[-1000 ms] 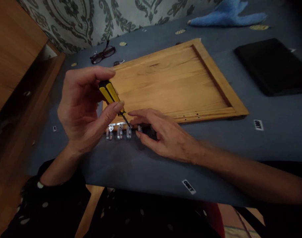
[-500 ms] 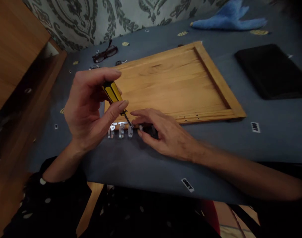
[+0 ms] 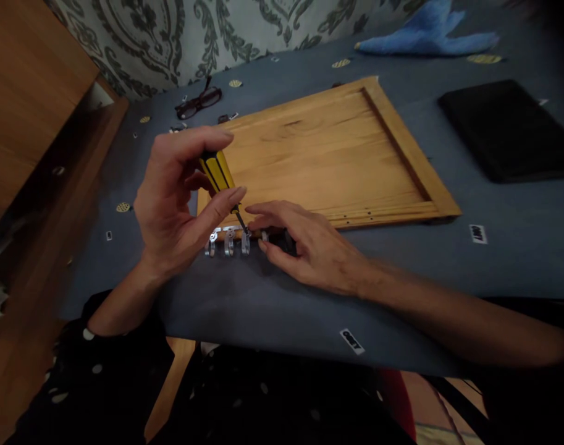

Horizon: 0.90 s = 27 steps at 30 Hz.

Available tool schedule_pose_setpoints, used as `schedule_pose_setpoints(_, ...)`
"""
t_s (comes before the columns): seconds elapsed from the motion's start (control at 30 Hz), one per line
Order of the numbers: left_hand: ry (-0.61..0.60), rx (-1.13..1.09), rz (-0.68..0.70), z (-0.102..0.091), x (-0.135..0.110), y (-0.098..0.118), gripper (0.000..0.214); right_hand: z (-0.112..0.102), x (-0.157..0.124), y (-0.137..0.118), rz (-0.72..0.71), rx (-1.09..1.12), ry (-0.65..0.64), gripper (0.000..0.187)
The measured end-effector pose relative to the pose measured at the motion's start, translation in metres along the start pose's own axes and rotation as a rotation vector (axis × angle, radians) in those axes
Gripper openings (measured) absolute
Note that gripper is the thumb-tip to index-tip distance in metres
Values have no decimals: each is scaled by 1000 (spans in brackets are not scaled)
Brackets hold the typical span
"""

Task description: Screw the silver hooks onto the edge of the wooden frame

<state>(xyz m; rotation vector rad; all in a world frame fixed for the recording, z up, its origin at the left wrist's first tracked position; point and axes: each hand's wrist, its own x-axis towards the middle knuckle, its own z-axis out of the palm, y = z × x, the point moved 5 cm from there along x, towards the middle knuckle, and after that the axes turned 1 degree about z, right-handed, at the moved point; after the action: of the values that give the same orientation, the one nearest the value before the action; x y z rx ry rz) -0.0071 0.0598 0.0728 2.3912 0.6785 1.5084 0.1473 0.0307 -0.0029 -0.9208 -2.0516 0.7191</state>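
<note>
One tilted screwdriver (image 3: 219,175) (yellow and black) meets a metal hook (image 3: 245,245).

The left hand (image 3: 173,204) holds a yellow-and-black screwdriver (image 3: 218,173), its tip down at the metal hooks (image 3: 245,243) along a framed wooden panel's (image 3: 309,157) near edge; the right hand (image 3: 312,247) sits just beside.

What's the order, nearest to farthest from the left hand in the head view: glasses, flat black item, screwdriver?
1. Screwdriver: held in the left hand.
2. Glasses: on the table beyond that hand.
3. Flat black item: far right, past the wooden panel.
</note>
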Motion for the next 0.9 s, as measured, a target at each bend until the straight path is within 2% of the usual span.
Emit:
schedule_pose_setpoints(0.43, -121, -101, 2, 2, 3, 4, 41, -1, -2, 0, 26, 16, 2, 44)
schedule_pose_setpoints(0.6, -160, -119, -77, 1, 4, 4, 34, -1, -2, -1, 25, 12, 1, 44)
schedule_pose_setpoints(0.67, -149, -54, -47, -2, 4, 4, 32, -1, -1, 0, 30, 14, -11, 43)
schedule_pose_setpoints(0.8, -127, 88, 74, -3, 4, 3, 43, 0, -2, 0, 19, 24, -26, 44)
schedule_pose_setpoints(0.9, -91, 91, 122, -4, 4, 3, 44, 0, -2, 0, 17, 27, -22, 44)
